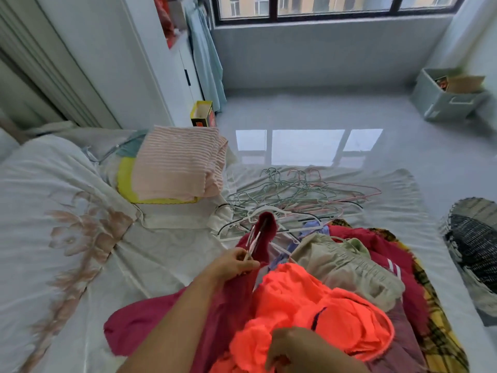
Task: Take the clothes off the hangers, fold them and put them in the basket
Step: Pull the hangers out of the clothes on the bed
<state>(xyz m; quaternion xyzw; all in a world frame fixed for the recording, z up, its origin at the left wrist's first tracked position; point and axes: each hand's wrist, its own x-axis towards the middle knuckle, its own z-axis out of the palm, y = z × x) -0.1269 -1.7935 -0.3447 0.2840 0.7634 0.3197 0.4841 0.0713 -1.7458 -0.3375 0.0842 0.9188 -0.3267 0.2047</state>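
Note:
My left hand (pixel 236 263) pinches a thin hanger (pixel 254 240) that sticks out of the neck of a dark red garment (pixel 150 321) lying on the bed. My right hand (pixel 293 348), low in the frame, grips a bright orange garment (pixel 309 300) lying on top of the clothes pile. A beige garment with an elastic waistband (pixel 347 265) lies behind the orange one. Several bare hangers (pixel 295 200) lie in a heap further back on the bed. A dark woven basket (pixel 473 246) stands at the right edge, partly cut off.
A folded pink striped blanket (pixel 180 168) lies on a yellow cloth at the bed's left. White patterned bedding (pixel 67 224) covers the left side. A grey storage box (pixel 449 95) stands on the glossy floor (pixel 309 109) by the window.

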